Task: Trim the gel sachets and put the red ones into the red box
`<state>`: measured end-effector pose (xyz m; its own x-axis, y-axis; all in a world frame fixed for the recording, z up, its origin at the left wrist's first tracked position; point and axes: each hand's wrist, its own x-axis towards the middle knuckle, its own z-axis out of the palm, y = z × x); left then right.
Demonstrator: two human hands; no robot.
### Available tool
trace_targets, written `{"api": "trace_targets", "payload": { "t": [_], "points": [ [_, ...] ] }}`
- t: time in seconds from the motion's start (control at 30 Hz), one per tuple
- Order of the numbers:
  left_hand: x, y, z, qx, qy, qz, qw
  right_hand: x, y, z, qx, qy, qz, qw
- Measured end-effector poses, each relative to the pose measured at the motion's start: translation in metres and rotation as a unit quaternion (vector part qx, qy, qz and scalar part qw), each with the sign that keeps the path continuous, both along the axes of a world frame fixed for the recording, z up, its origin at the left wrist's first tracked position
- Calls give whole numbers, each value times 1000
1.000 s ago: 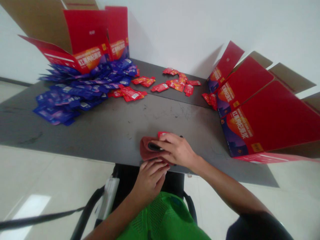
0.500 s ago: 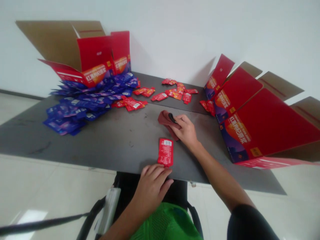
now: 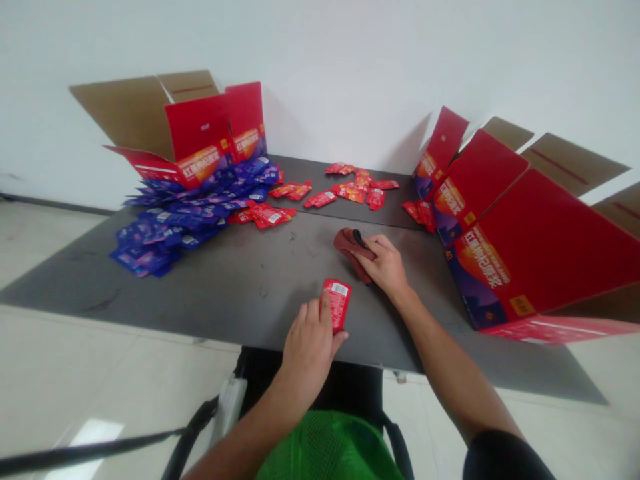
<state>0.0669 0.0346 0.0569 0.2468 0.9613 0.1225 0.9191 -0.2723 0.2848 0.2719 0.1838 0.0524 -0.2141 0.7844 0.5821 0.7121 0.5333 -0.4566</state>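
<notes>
A small red sachet (image 3: 337, 302) lies near the front edge of the dark grey table (image 3: 240, 280). My left hand (image 3: 310, 340) grips its left side, with a finger on top and the thumb at its lower end. My right hand (image 3: 384, 265) is further back, closed on a dark red cloth (image 3: 349, 243) that rests on the table. A small black thing sticks out of the cloth near my thumb; what it is I cannot tell.
A heap of blue sachets (image 3: 175, 213) spills from an open red carton (image 3: 200, 143) at the back left. Several loose red sachets (image 3: 350, 187) lie along the back. Open red cartons (image 3: 515, 233) lie on their sides at the right. White wall behind.
My right hand carried the cloth from the front edge back and to the right, uncovering the red sachet. My left hand moved up onto the sachet and took hold of it.
</notes>
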Motion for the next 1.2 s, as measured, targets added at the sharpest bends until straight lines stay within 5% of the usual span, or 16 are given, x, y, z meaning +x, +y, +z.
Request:
{"api": "trace_targets", "payload": {
  "t": [0.3, 0.57, 0.7, 0.97, 1.2],
  "points": [
    [-5, 8, 20, -32, -18, 35, 999, 6, 2, -2, 9, -3, 13, 1000],
    [-26, 15, -16, 46, -71, 16, 996, 8, 2, 2, 25, -16, -3, 1000],
    [-35, -8, -24, 115, -71, -48, 990, 9, 3, 1, 28, -20, -5, 999],
    [-36, -47, -41, 115, -51, -181, 975, 0, 2, -8, 19, -35, 45, 998],
    [-32, -39, -59, 184, -88, -163, 965, -16, -11, 20, 56, -85, 105, 989]
  ]
}}
